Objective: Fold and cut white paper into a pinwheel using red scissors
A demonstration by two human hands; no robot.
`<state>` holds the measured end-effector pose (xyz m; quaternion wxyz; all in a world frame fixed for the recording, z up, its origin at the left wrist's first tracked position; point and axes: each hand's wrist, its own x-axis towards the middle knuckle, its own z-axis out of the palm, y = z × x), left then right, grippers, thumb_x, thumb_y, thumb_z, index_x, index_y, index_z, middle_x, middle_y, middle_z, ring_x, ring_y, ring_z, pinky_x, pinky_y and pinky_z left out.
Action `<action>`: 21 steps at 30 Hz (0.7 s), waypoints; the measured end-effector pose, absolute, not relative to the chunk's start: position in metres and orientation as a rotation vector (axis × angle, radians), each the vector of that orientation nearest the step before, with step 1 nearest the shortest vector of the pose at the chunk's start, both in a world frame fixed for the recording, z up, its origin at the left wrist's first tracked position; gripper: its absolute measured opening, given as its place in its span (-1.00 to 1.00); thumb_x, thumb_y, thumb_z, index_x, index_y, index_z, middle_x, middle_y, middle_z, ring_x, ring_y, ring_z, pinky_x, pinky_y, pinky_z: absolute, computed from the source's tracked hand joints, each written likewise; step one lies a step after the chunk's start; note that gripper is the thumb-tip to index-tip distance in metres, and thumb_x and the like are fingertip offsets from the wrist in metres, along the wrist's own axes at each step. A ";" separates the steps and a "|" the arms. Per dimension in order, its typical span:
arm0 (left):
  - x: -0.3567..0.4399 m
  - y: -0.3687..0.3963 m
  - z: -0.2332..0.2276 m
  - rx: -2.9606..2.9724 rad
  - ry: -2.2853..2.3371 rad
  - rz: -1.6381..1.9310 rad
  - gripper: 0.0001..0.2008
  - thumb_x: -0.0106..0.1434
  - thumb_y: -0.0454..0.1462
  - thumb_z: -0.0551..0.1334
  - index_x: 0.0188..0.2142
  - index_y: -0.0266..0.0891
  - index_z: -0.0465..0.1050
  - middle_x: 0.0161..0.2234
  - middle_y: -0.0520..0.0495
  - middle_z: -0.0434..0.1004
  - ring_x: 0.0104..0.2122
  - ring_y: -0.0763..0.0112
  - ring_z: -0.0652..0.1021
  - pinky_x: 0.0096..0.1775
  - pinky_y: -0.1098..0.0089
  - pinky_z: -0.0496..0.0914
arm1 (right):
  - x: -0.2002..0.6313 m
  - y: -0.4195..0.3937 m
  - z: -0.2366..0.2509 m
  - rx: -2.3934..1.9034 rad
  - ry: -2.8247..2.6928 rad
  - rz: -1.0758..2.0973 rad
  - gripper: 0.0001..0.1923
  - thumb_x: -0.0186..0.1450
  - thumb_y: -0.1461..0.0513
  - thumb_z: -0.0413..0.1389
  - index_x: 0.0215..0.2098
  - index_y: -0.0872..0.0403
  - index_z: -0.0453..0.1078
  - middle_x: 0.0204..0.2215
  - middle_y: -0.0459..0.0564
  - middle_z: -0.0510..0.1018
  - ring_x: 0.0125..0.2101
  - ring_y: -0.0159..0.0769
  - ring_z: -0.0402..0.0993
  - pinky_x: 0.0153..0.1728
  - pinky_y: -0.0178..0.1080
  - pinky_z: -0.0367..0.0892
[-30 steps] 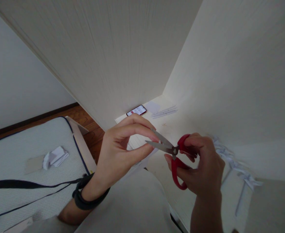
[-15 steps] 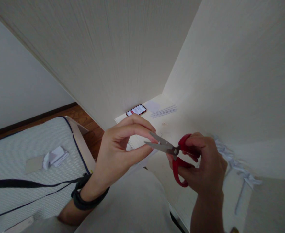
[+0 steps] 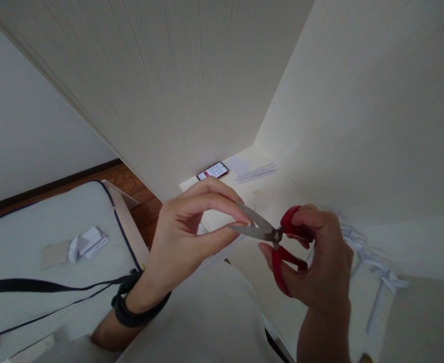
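Both hands meet over a pale desk (image 3: 282, 191): right hand (image 3: 320, 257) grips red-handled scissors (image 3: 273, 234), blades slightly parted and pointing left, where left hand (image 3: 191, 227) pinches something too small to tell at their tips.

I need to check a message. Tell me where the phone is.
The phone lies flat at the far end of the white surface, against the wood-grain panel, left of the thin paper strips and beyond both hands.

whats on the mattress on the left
On the mattress lie a crumpled white paper, a flat brown card touching it, and a black strap. The left hand and forearm cover its near right corner.
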<state>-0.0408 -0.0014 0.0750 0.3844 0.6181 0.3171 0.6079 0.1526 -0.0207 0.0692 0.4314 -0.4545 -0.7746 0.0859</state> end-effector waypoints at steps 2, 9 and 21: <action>-0.041 -0.002 0.075 1.575 0.817 1.550 -0.83 0.14 -0.45 0.38 -0.41 -0.11 0.61 -0.37 0.01 0.56 -0.33 0.39 0.52 -0.28 0.37 0.41 | 0.153 -0.020 0.069 -1.143 -1.934 0.206 -0.54 0.01 0.32 0.23 -0.19 -0.08 0.17 -0.39 -0.05 0.47 -0.49 -0.21 0.40 -0.60 -0.20 0.27; -0.041 0.000 0.072 1.606 0.787 1.556 -0.84 0.16 -0.45 0.36 -0.39 -0.14 0.61 -0.36 0.00 0.55 -0.33 0.42 0.51 -0.28 0.41 0.40 | 0.153 -0.020 0.067 -1.146 -1.936 0.185 -0.56 0.03 0.29 0.27 -0.19 -0.07 0.20 -0.40 -0.06 0.48 -0.47 -0.19 0.41 -0.57 -0.17 0.31; -0.039 -0.002 0.074 1.605 0.859 1.566 -0.85 0.15 -0.44 0.37 -0.42 -0.13 0.60 -0.37 0.00 0.55 -0.34 0.41 0.51 -0.29 0.38 0.40 | 0.154 -0.020 0.068 -1.162 -1.942 0.126 -0.61 0.08 0.31 0.25 -0.21 -0.05 0.21 -0.39 -0.06 0.48 -0.44 -0.20 0.45 -0.52 -0.15 0.38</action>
